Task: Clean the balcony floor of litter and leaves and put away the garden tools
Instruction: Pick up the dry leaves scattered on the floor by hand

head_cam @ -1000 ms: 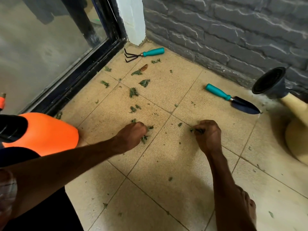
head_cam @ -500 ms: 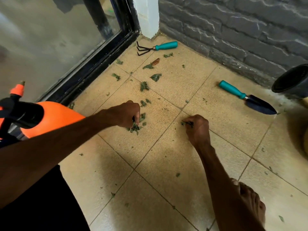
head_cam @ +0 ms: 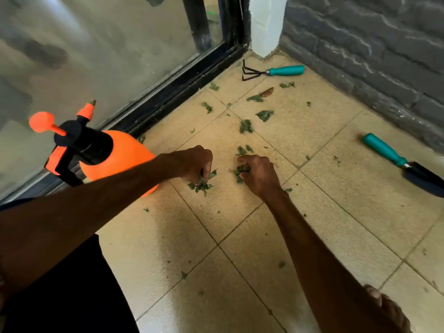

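Green leaf scraps lie scattered over the beige tiled floor. My left hand is low over the tiles, its curled fingers gripping a bunch of leaf scraps that hangs below it. My right hand is close beside it, fingers curled round more green scraps. A teal-handled hand rake lies in the far corner. A teal-handled trowel with a dark blade lies by the right wall.
An orange pressure sprayer with a black pump top stands at the left, behind my left forearm. A black-framed glass door runs along the left. A grey brick wall bounds the right. A bare foot shows at bottom right.
Both hands have moved closer together and further up the floor, gathering more leaf scraps. The view has shifted left, so the sprayer shows fully and the pot at the right is out of view.
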